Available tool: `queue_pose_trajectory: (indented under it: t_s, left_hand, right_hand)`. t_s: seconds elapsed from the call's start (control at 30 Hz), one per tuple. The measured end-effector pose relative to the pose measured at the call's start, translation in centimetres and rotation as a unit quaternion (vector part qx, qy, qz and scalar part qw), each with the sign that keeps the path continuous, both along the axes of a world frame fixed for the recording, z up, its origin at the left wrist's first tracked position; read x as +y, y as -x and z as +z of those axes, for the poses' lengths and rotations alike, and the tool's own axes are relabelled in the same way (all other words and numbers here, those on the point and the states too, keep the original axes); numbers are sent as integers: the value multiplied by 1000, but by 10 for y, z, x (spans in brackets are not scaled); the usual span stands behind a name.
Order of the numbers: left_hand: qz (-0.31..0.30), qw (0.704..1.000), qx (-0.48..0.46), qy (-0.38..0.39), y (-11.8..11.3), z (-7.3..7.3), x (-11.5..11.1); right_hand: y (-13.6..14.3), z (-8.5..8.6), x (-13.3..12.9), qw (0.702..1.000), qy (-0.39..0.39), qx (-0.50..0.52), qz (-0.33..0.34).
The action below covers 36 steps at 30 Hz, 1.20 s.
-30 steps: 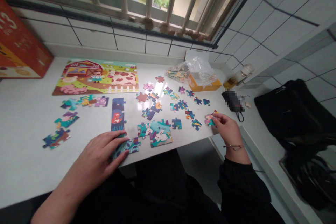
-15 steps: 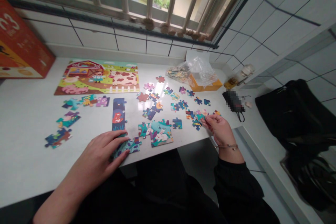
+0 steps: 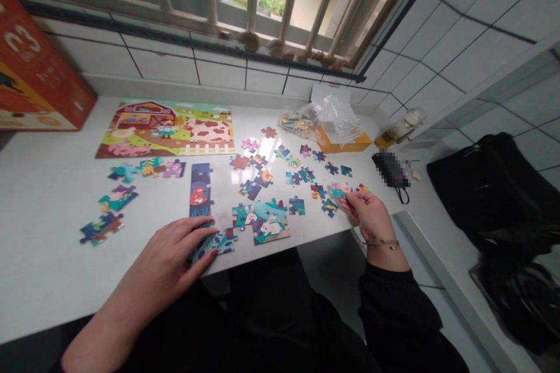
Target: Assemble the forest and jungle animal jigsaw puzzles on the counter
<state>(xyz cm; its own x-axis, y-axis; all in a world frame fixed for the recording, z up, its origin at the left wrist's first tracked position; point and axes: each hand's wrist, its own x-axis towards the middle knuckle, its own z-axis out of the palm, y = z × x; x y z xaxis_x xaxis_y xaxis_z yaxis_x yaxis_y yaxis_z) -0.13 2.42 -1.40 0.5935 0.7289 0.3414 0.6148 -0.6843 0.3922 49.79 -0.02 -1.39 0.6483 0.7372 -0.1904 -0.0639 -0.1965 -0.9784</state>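
My left hand [image 3: 172,250] lies with its fingers spread over the lower end of a joined jigsaw strip [image 3: 200,192] showing a red figure on dark blue. Under its fingertips are teal leafy pieces [image 3: 225,242], partly hidden. To their right is a joined section with white rabbits [image 3: 268,224]. At the table's front right, my right hand [image 3: 370,215] pinches a teal and pink puzzle piece [image 3: 339,189] between thumb and fingers. Beside that hand are a dark striped piece [image 3: 329,207] and an orange and blue piece [image 3: 318,190]. A single blue piece [image 3: 297,206] sits left of it.
Loose pieces [image 3: 249,189] are scattered mid-table, and small joined groups [image 3: 117,198] lie at left. Behind are a farm picture puzzle [image 3: 166,131], a red box [image 3: 44,70], a yellow box [image 3: 343,143] with plastic bags, and a bottle [image 3: 396,131]. A black bag [image 3: 485,186] is at right.
The whole view has shifted slightly, so things appear a little further right. My left hand stays on the strip, and my right hand keeps its pinch on the piece at nearly the same spot.
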Motion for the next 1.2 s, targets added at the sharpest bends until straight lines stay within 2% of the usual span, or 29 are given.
queue_pose_trajectory:
  t_s: [0.2, 0.3, 0.37, 0.47, 0.53, 0.63, 0.87, 1.2]
  left_hand:
    - [4, 1000, 3, 3, 1, -1, 0]
    - [9, 1000, 8, 8, 1, -1, -1]
    - [12, 1000, 11, 13, 1, -1, -1]
    - [16, 1000, 10, 19, 1, -1, -1]
    - [18, 1000, 8, 20, 1, -1, -2]
    - [17, 1000, 6, 20, 1, -1, -2]
    - [16, 1000, 10, 22, -1, 5, -4]
    - [18, 999, 15, 36, -3, 9, -9]
  right_hand:
    - [-12, 0, 0, 997, 44, -57, -18]
    - [-18, 5, -7, 991, 76, -112, -18]
    - [-18, 12, -11, 972, 108, -209, -15]
    - [-11, 23, -10, 917, 154, -367, 4]
    - [-2, 29, -6, 896, 162, -413, 23]
    - [9, 35, 5, 882, 157, -441, 48]
    - [31, 46, 42, 873, 136, -460, 87]
    - [99, 67, 89, 859, 45, -474, 188]
